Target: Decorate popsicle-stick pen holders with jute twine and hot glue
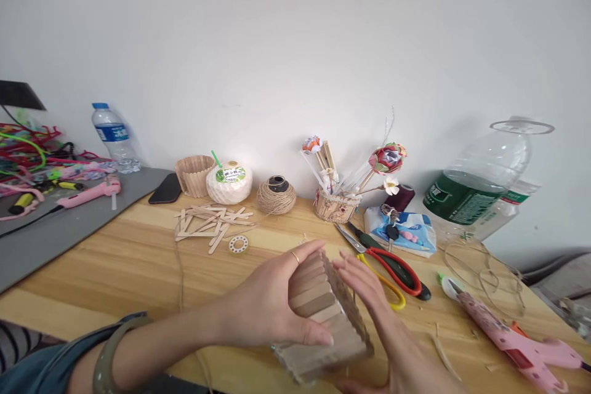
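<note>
My left hand is wrapped around a container made of craft sticks set side by side, its thumb across the near sticks. The container lies tilted above the table front, with its rim toward the right. Beside that rim is my right hand, fingers stretched out and thumb spread low; whether the fingertips touch it I cannot tell. Just beyond lie red-and-black pliers-like cutters or scissors and scissors with yellow handles. Loose craft sticks are heaped to the left, near a small tape roll.
Along the wall stand a second stick container, a white coconut, a twine ball, a pot of paper flowers and a large bottle. A pink glue gun lies right; a phone lies left.
</note>
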Motion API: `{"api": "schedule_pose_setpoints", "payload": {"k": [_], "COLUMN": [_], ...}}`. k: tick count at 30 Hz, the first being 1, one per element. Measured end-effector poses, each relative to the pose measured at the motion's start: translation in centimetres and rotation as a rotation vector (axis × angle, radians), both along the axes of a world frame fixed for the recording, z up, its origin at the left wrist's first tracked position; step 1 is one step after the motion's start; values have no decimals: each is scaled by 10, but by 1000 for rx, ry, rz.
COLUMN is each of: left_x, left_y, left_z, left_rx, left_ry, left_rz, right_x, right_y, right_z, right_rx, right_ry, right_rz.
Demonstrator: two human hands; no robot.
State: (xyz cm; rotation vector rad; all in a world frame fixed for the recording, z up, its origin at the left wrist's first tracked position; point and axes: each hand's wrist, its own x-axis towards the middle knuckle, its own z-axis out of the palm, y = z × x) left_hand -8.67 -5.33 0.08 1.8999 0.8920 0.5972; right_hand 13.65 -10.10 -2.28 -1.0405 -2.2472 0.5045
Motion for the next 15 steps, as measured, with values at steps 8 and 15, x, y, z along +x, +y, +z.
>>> {"api": "schedule_pose_setpoints", "payload": {"k": [8, 15], "left_x": [16, 21], "left_y": [-5, -11], "left_z": [-26, -32], "left_rx": [826, 1137], "left_ry": [192, 269], "left_rz": [425, 506], "right_x": [-16, -46], "right_y": [-2, -6], "right_z": [-3, 10], "right_rx": [-125, -514], "right_ry": [646, 716], "right_rz": [-340, -359]}}
